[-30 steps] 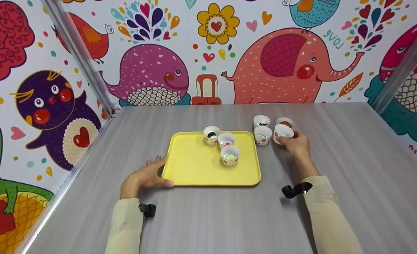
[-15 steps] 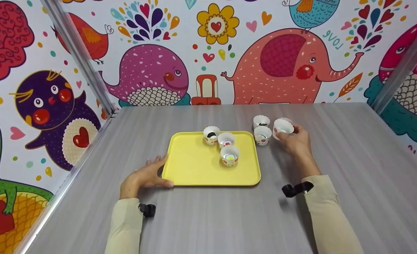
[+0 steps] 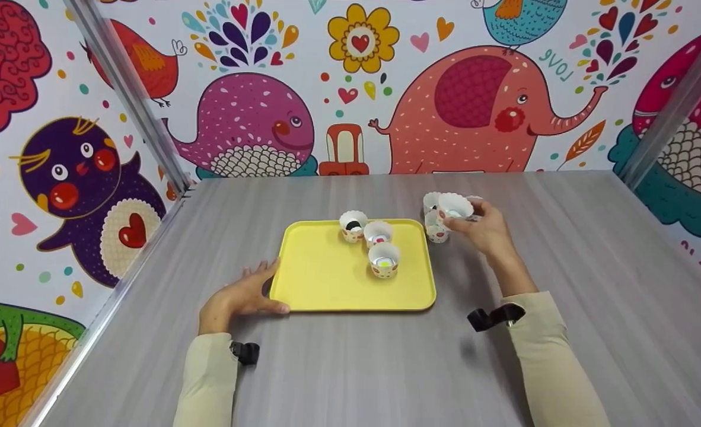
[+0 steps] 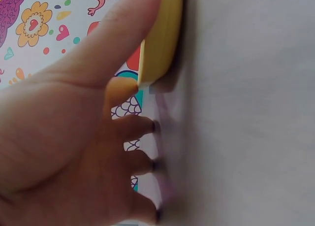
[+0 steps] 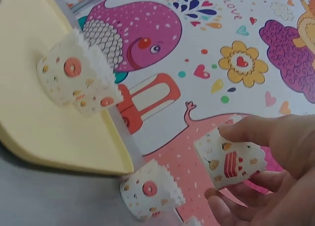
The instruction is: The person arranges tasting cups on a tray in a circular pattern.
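Note:
My right hand [image 3: 493, 231] pinches a white paper baking cup [image 3: 455, 207] between thumb and fingers, raised above the table. In the right wrist view this baking cup [image 5: 227, 159] shows a printed cake slice on its side. My left hand [image 3: 241, 298] rests against the near left corner of a yellow tray [image 3: 321, 273], thumb along the front edge and fingers spread on the table. Three more baking cups stand on the tray: one with something black inside [image 3: 353, 235], one with a red bit [image 3: 378, 229], one with a yellow-green bit [image 3: 384, 268].
Beyond the tray's right edge stand two more baking cups, the far cup [image 3: 430, 201] and the near cup [image 3: 437, 235], both partly covered by the held one. Behind my right hand shows the rim of another cup [image 3: 475, 199]. A patterned wall [image 3: 350, 107] closes off the table's back.
My right hand has lifted the baking cup from the right-hand group and carried it left and up, over the neighbouring cups. My left hand and the tray stay put.

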`<action>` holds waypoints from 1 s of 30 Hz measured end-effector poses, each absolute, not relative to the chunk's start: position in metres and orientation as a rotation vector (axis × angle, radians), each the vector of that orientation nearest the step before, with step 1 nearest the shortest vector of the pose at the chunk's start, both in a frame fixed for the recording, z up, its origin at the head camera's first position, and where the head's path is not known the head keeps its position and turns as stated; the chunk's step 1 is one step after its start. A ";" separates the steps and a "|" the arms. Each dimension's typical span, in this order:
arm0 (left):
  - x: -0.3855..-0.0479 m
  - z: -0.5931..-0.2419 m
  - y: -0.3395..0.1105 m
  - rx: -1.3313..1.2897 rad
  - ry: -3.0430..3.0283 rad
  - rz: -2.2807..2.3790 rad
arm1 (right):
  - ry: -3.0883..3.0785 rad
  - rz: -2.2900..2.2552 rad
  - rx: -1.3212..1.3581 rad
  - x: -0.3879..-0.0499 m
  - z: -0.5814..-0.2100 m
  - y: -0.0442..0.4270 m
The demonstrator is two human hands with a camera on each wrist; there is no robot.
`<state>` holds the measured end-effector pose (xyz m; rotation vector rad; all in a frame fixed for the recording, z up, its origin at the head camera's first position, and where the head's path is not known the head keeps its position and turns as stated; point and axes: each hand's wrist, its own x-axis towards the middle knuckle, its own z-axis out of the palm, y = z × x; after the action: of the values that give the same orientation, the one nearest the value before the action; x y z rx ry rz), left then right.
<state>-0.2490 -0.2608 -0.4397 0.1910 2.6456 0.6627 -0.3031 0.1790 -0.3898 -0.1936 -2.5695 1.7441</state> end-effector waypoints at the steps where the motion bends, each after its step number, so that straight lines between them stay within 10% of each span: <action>1: -0.249 -0.440 -0.261 0.188 2.647 0.661 | -2.585 1.742 -0.169 -0.302 -0.388 0.177; 30: -0.250 -0.442 -0.260 0.192 2.638 0.691 | -2.707 1.646 0.225 -0.270 -0.406 0.121</action>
<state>-0.2502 -0.2604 -0.4422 0.1923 2.6375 0.6906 -0.2700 0.1210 -0.4061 0.2245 -2.7069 1.6460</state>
